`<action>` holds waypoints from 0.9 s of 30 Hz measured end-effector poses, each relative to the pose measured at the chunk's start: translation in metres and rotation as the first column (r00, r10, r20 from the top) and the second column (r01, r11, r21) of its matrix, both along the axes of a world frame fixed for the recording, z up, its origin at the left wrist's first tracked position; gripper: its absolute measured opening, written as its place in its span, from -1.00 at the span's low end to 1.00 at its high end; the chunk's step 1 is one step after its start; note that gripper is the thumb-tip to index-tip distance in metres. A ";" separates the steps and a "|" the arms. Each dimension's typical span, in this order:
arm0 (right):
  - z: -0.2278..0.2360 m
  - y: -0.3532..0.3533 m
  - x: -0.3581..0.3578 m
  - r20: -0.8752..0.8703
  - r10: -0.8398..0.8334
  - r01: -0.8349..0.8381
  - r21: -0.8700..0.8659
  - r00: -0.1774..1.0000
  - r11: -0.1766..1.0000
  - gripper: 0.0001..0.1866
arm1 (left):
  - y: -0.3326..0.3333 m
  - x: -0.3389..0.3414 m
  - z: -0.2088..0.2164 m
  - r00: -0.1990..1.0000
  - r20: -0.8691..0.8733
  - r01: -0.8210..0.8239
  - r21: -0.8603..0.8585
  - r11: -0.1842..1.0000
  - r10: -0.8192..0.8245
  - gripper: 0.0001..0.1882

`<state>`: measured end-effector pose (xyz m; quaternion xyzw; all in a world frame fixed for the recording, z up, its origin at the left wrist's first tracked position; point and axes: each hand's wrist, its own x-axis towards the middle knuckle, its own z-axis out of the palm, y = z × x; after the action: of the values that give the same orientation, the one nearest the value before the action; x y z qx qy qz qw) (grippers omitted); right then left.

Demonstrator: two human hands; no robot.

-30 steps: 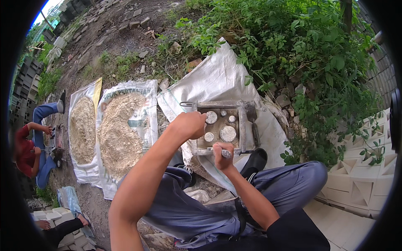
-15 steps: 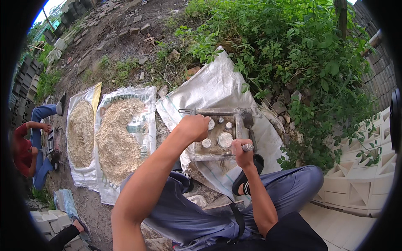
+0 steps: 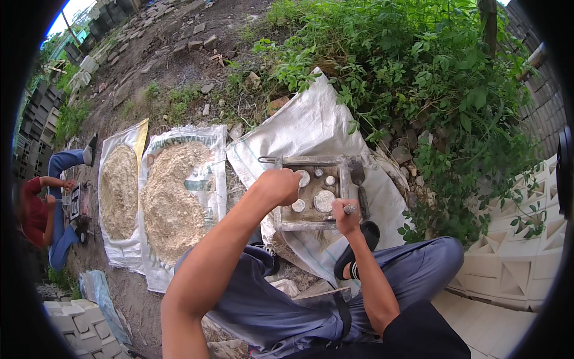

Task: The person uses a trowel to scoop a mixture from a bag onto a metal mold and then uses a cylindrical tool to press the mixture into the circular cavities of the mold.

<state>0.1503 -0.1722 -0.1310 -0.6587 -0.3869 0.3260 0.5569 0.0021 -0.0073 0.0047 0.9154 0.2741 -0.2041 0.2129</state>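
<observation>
1. Directly ahead of my knees lies the square grey metal mould frame (image 3: 315, 192), flat on the white woven plastic sack (image 3: 299, 131) spread over the dirt; a rod handle sticks out from its far-left corner.
2. My left hand (image 3: 280, 185) rests curled on the frame's near-left part, fingers folded over something I cannot make out, so whether that grip holds anything I cannot tell.
3. My right hand (image 3: 345, 216) sits at the near-right edge, its grip closed round a short metal rod (image 3: 348, 209) whose tip points away from me into the frame.
4. Inside the frame, pale round discs (image 3: 323, 200) lie between my two hands; the biggest is just beside the rod tip, so the right hand is the nearer one.
5. Round about: two more sacks with heaps of sandy mix (image 3: 173, 200) on my left, green bushes (image 3: 430, 90) on my right, white patterned blocks (image 3: 514, 263) by my right leg, and another person (image 3: 45, 215) crouching well apart.
</observation>
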 end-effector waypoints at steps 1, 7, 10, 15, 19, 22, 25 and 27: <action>0.003 0.004 -0.003 0.004 0.035 -0.035 -0.054 0.999 0.998 -0.68 | 0.003 0.000 -0.001 0.999 -0.036 0.017 0.016 1.000 -0.016 -0.67; -0.008 -0.010 -0.013 0.002 -0.054 0.054 0.022 0.999 0.998 -0.69 | 0.000 0.001 0.013 1.000 -0.012 -0.019 -0.036 0.999 0.019 -0.65; 0.000 0.003 -0.014 -0.021 0.049 -0.050 -0.055 0.999 0.997 -0.68 | 0.005 -0.001 0.009 0.997 -0.076 -0.029 -0.011 1.000 0.028 -0.63; -0.009 -0.015 -0.019 -0.083 -0.055 0.059 0.050 0.995 0.997 -0.68 | -0.002 0.002 0.008 1.000 0.005 -0.003 -0.029 1.000 0.004 -0.62; -0.021 0.006 -0.035 0.022 -0.040 0.039 0.032 0.999 0.999 -0.68 | 0.005 0.004 0.008 0.998 -0.047 -0.044 -0.030 0.999 0.043 -0.62; 0.029 0.004 -0.049 0.042 0.054 -0.054 -0.009 0.998 0.998 -0.70 | 0.006 0.008 0.002 1.000 -0.001 -0.028 -0.008 1.000 0.028 -0.62; 0.011 0.006 -0.059 0.196 0.031 -0.069 0.194 0.980 0.979 -0.71 | 0.001 0.002 0.003 0.999 0.032 -0.019 -0.020 1.000 0.019 -0.64; 0.001 0.012 -0.052 0.094 0.059 -0.069 0.111 0.994 0.991 -0.70 | 0.003 -0.001 0.006 0.998 -0.059 -0.021 -0.027 0.999 0.020 -0.64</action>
<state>0.0984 -0.1603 -0.1304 -0.6272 -0.4507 0.2911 0.5646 0.0007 -0.0040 0.0104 0.9031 0.2868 -0.2325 0.2193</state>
